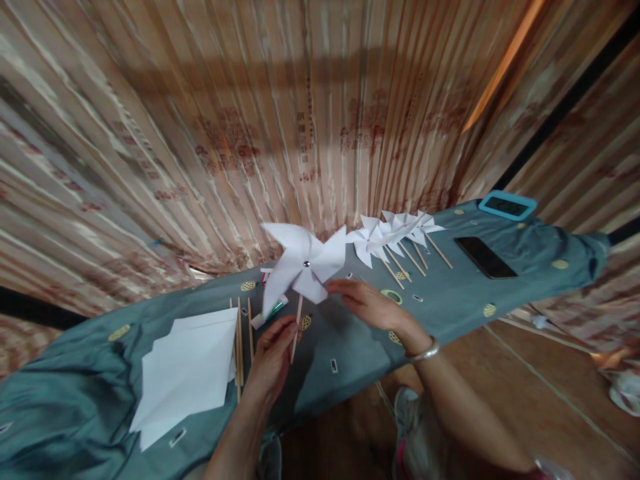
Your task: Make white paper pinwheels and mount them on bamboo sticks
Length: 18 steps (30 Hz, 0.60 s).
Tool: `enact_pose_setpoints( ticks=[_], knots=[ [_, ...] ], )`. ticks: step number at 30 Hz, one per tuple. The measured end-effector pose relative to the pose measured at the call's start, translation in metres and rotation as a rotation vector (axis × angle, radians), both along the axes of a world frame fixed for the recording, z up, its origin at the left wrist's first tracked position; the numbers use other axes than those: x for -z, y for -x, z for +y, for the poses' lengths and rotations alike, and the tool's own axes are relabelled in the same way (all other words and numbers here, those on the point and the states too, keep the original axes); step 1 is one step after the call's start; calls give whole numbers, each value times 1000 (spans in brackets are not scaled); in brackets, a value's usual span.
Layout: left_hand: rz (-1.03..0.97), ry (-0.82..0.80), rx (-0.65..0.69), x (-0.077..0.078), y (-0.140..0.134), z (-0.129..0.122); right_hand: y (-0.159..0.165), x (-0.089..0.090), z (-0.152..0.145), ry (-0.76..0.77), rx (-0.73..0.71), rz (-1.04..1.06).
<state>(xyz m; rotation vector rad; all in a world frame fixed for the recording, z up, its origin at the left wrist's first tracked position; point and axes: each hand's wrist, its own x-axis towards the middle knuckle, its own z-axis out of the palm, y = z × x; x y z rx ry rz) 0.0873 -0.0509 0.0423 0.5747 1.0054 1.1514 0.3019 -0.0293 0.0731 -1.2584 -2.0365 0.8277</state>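
Note:
A white paper pinwheel with a shiny pin at its centre stands upright above the cloth. My left hand is closed around its thin wooden stick, below the blades. On the other side, my right hand has its fingers stretched toward the lower right blade. The fingertips are at that blade's edge; whether they touch it is hard to tell. Behind the pinwheel lies a small green and white item, partly hidden.
White paper sheets lie stacked at left, beside several wooden sticks. Several pinwheels lie in a row at the back right. A green ring, likely tape, a dark phone and a blue-framed device also lie on the green cloth.

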Motion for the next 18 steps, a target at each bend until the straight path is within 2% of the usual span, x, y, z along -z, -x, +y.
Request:
enact_pose_setpoints(
  ticks=[2,4,6,8,10,12,14,16,18],
  knots=[
    [-14,-10,-15,1,1,1,6,-15,-11,249,-288,100],
    [-26,-13,-33,1,1,1,10,-30,-21,363,-380,231],
    [-30,-16,-35,1,2,1,8,-41,-27,371,-374,375],
    [-23,-12,-23,1,3,0,3,-46,-27,310,-242,534],
    [-15,6,-25,2,4,-1,-4,-44,-21,158,10,633],
    [-8,24,-33,3,5,-1,-10,-37,-13,-71,296,573],
    [-5,30,-29,4,5,-1,-11,-28,-7,-278,464,366],
    [-3,25,-21,4,5,-1,-7,-22,-6,-369,461,130],
    [3,10,-14,3,4,0,1,-21,-10,-330,349,-38]
  ],
)
